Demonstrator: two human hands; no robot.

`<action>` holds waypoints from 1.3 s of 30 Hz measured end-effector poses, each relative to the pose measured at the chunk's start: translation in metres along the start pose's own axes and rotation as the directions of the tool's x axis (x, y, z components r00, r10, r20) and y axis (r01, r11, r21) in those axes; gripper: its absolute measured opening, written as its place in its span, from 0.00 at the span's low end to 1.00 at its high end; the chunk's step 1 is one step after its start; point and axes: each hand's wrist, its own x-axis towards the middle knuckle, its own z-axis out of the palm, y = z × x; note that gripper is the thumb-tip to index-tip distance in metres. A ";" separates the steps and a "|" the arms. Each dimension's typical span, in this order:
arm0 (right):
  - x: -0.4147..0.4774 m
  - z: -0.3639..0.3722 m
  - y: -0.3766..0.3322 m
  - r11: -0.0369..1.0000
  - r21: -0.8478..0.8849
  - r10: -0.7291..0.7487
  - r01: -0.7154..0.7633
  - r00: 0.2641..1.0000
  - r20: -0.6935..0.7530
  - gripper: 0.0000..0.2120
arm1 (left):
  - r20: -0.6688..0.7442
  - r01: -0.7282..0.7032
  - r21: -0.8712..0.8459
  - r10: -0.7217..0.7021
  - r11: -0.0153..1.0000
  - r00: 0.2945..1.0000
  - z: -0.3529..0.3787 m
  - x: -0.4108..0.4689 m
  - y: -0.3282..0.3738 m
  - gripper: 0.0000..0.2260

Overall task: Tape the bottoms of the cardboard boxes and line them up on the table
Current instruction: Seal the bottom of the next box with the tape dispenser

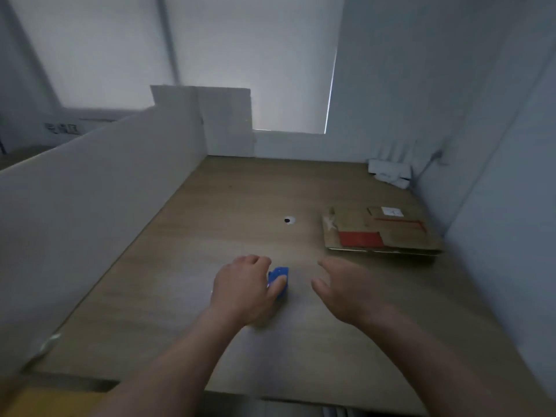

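Observation:
A stack of flattened cardboard boxes (380, 233) with a red patch and a white label lies on the wooden table (186, 266) at the right. My left hand (245, 288) grips a blue tape dispenser (279, 279) near the table's middle; most of the dispenser is hidden under my fingers. My right hand (346, 288) hovers just right of it, fingers spread and holding nothing, a short way in front of the cardboard stack.
White partition walls (99, 206) close the table on the left, back and right. A small cable hole (288, 220) sits mid-table. White crumpled items (389, 173) lie in the back right corner. The table's front edge runs along the bottom.

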 end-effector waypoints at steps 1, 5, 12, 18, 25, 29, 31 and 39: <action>0.006 -0.002 0.012 1.000 -0.001 0.018 -0.018 1.000 -0.002 0.20 | -0.006 -0.019 -0.004 0.019 1.000 1.000 0.004 0.013 0.008 0.41; 0.037 -0.006 0.066 0.999 -0.011 0.049 -0.049 0.999 -0.023 0.20 | 0.022 -0.078 -0.012 0.078 0.997 0.997 0.022 0.068 0.043 0.41; 0.129 0.004 0.174 0.997 -0.018 0.071 -0.071 0.997 -0.019 0.19 | 0.097 -0.098 0.016 0.096 0.995 0.991 0.073 0.190 0.104 0.43; 0.202 0.019 0.261 0.990 0.009 0.140 -0.141 0.987 0.081 0.17 | 0.181 -0.040 -0.077 0.054 0.996 0.982 0.117 0.278 0.149 0.31; 0.237 0.041 0.363 0.898 -0.130 0.441 -0.421 0.858 0.265 0.44 | 0.321 0.017 -0.177 0.041 0.984 0.946 0.185 0.336 0.187 0.39; 0.243 0.049 0.406 0.836 -0.170 0.548 -0.522 0.781 0.298 0.50 | 0.414 0.060 -0.174 0.018 0.983 0.910 0.213 0.348 0.202 0.43; 0.246 0.052 0.422 0.820 -0.157 0.571 -0.551 0.763 0.304 0.51 | 0.449 0.070 -0.155 0.007 0.985 0.894 0.222 0.352 0.207 0.43; 0.244 0.057 0.433 0.854 -0.107 0.520 -0.508 0.833 0.188 0.52 | 0.386 0.124 -0.160 -0.054 0.979 0.921 0.230 0.352 0.211 0.40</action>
